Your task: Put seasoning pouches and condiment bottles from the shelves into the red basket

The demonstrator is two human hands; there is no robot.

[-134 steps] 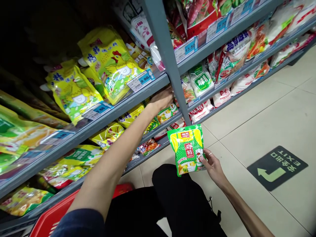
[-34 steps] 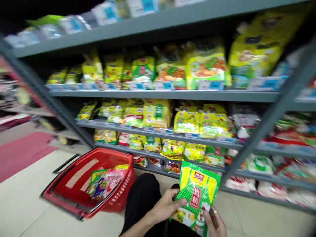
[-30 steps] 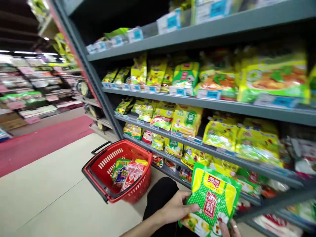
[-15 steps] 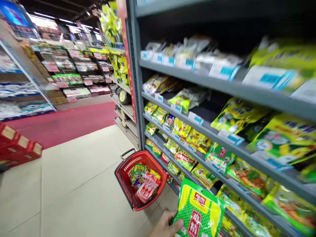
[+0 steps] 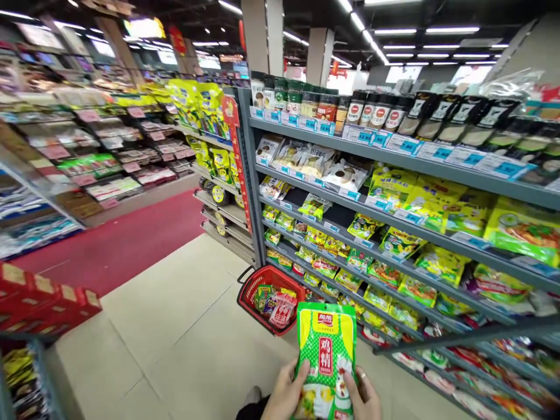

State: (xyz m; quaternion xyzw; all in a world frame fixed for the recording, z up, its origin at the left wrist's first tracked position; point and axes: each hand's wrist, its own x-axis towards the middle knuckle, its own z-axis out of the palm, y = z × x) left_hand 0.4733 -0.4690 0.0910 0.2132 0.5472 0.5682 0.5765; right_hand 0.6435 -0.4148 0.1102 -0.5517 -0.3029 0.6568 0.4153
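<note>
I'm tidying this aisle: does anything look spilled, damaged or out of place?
No spill or damage stands out; the held packet looks intact. One oddity: crumpled clear plastic above the jars at upper right, looking like loose wrapping beside tidy rows.

Bright strip lights [image 5: 452, 30] line the dark ceiling [image 5: 405, 16] upper right; grey shelving [image 5: 335, 142] fills the right, pale tiles [image 5: 175, 326] lower left.

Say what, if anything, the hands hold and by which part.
A green-and-yellow packet, held by its lower sides: left hand at one edge, right hand at the other, thumbs over the front.
</note>
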